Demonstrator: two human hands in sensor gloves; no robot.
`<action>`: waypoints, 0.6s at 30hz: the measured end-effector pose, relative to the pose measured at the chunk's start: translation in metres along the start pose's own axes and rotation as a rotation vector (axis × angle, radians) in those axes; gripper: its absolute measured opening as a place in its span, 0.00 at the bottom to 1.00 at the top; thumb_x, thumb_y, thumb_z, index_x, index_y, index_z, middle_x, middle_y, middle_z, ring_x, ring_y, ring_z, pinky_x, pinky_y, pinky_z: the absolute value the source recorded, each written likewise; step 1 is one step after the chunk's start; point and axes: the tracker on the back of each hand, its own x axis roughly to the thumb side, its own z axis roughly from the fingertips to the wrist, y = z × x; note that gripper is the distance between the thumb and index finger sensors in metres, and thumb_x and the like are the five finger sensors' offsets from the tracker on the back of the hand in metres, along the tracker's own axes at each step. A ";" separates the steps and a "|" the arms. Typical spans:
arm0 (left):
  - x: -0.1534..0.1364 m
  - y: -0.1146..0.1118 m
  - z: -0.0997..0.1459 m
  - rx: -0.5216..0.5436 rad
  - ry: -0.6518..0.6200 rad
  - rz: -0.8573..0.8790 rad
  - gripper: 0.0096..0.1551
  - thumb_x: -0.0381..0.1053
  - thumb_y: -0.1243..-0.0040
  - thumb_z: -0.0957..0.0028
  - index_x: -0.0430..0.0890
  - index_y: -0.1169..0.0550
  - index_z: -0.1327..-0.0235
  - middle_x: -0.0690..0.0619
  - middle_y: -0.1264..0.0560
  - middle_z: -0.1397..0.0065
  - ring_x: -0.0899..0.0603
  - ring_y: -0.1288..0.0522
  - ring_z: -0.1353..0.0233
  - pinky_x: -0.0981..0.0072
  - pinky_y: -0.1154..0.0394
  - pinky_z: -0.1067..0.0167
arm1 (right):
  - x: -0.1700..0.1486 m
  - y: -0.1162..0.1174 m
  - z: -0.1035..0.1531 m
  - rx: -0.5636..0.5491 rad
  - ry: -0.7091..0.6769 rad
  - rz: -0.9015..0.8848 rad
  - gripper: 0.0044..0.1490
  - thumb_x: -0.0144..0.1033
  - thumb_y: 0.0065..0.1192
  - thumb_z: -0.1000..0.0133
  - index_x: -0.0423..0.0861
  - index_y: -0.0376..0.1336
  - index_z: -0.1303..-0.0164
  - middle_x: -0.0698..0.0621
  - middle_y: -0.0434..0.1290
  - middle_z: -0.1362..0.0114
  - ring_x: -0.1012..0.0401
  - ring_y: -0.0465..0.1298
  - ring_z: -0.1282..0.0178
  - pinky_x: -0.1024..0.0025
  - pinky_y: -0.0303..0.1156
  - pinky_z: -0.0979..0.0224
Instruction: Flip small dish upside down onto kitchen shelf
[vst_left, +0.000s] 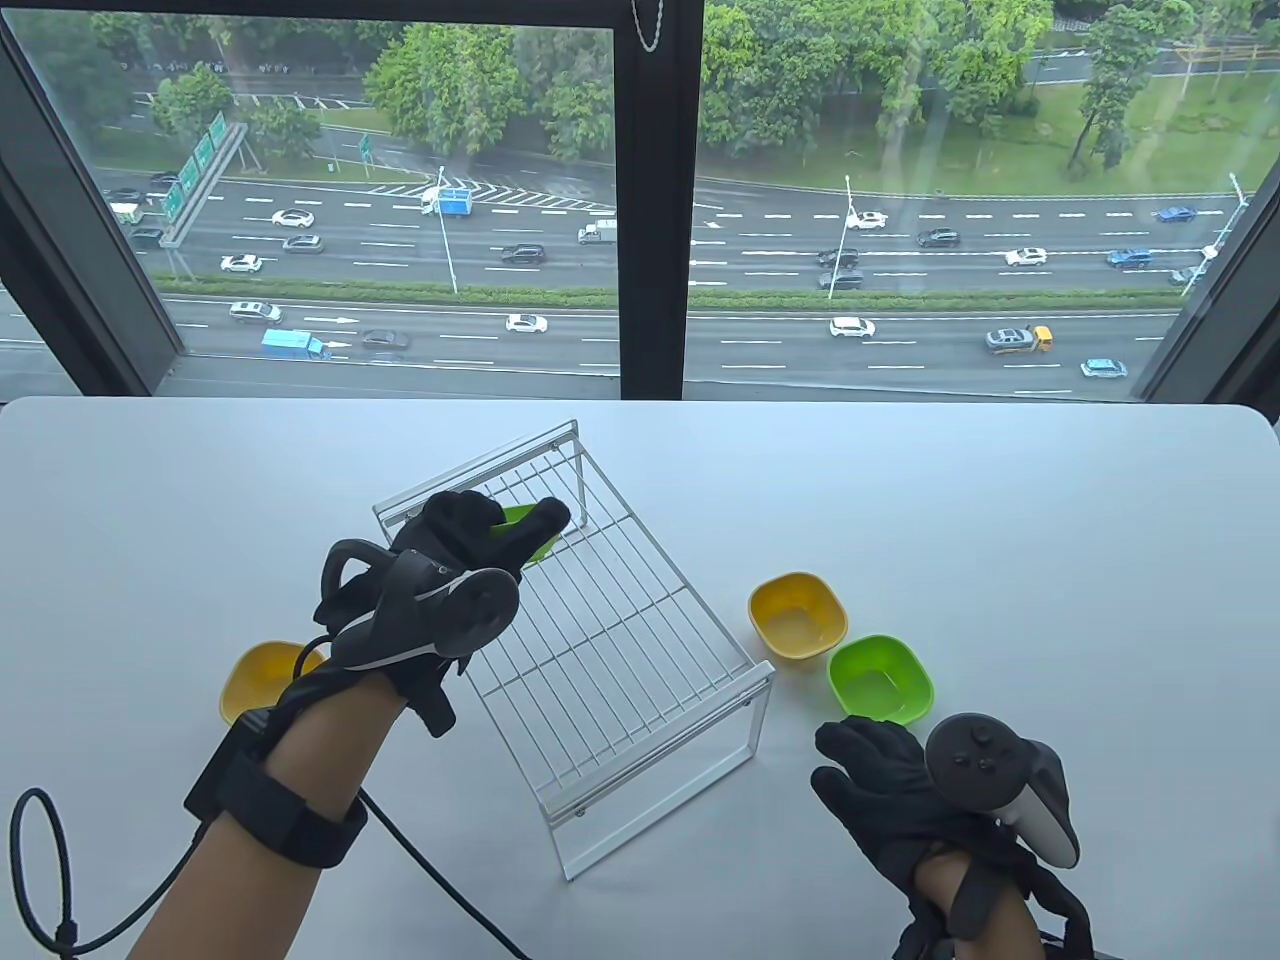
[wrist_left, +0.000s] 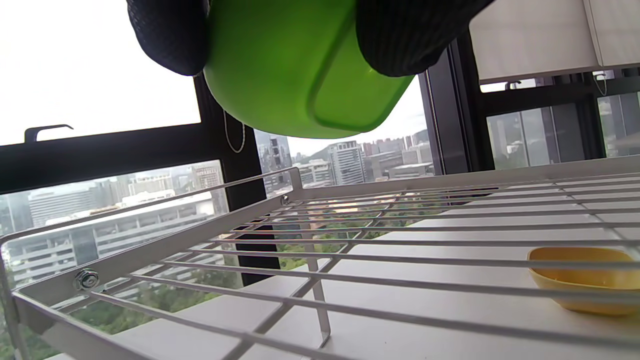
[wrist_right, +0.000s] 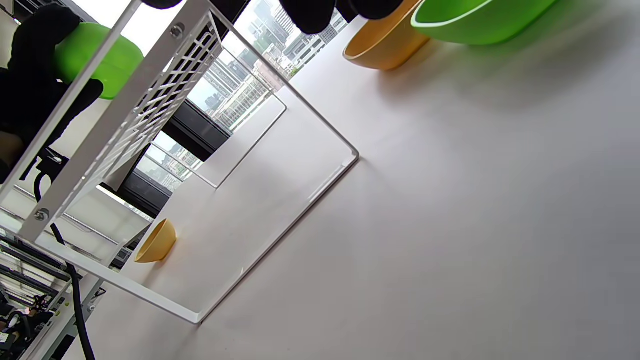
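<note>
Table view shows the left hand (vst_left: 440, 590) gripping a small green dish (vst_left: 528, 530) above the far end of the white wire kitchen shelf (vst_left: 600, 640), its fingers wrapped over the rim. Left wrist view has that dish (wrist_left: 300, 75) tilted, its underside showing and clear of the shelf's wires (wrist_left: 350, 235) (a gap shows between them). Right of the shelf, on the white worktop (vst_left: 1050, 560), sit a yellow bowl (vst_left: 798, 615) and just beside it a green bowl (vst_left: 880, 680), both upright. Left of the shelf, another yellow bowl (vst_left: 258, 680) rests on the worktop, partly hidden behind the left forearm. The right hand (vst_left: 900, 790) lies near the shelf's near right corner, just short of the green bowl, fingers spread and holding nothing.
</note>
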 end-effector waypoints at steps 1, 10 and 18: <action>0.002 -0.001 -0.004 -0.004 0.003 0.002 0.49 0.52 0.35 0.49 0.69 0.53 0.26 0.54 0.36 0.35 0.41 0.34 0.30 0.41 0.25 0.31 | 0.000 0.000 0.000 0.002 -0.001 -0.002 0.50 0.67 0.47 0.42 0.45 0.49 0.18 0.38 0.44 0.13 0.36 0.37 0.17 0.31 0.37 0.23; 0.009 -0.005 -0.028 -0.018 0.072 0.156 0.53 0.54 0.38 0.49 0.58 0.60 0.27 0.54 0.36 0.35 0.42 0.34 0.31 0.43 0.24 0.31 | 0.000 0.000 0.000 0.005 -0.004 -0.004 0.50 0.67 0.47 0.42 0.45 0.49 0.18 0.38 0.45 0.13 0.36 0.37 0.17 0.30 0.37 0.24; 0.018 -0.014 -0.048 -0.060 0.095 0.227 0.51 0.55 0.39 0.48 0.55 0.59 0.27 0.53 0.37 0.35 0.41 0.33 0.32 0.44 0.22 0.33 | 0.000 -0.001 -0.001 0.010 -0.010 -0.007 0.50 0.67 0.47 0.42 0.46 0.49 0.18 0.38 0.44 0.13 0.37 0.37 0.17 0.31 0.37 0.23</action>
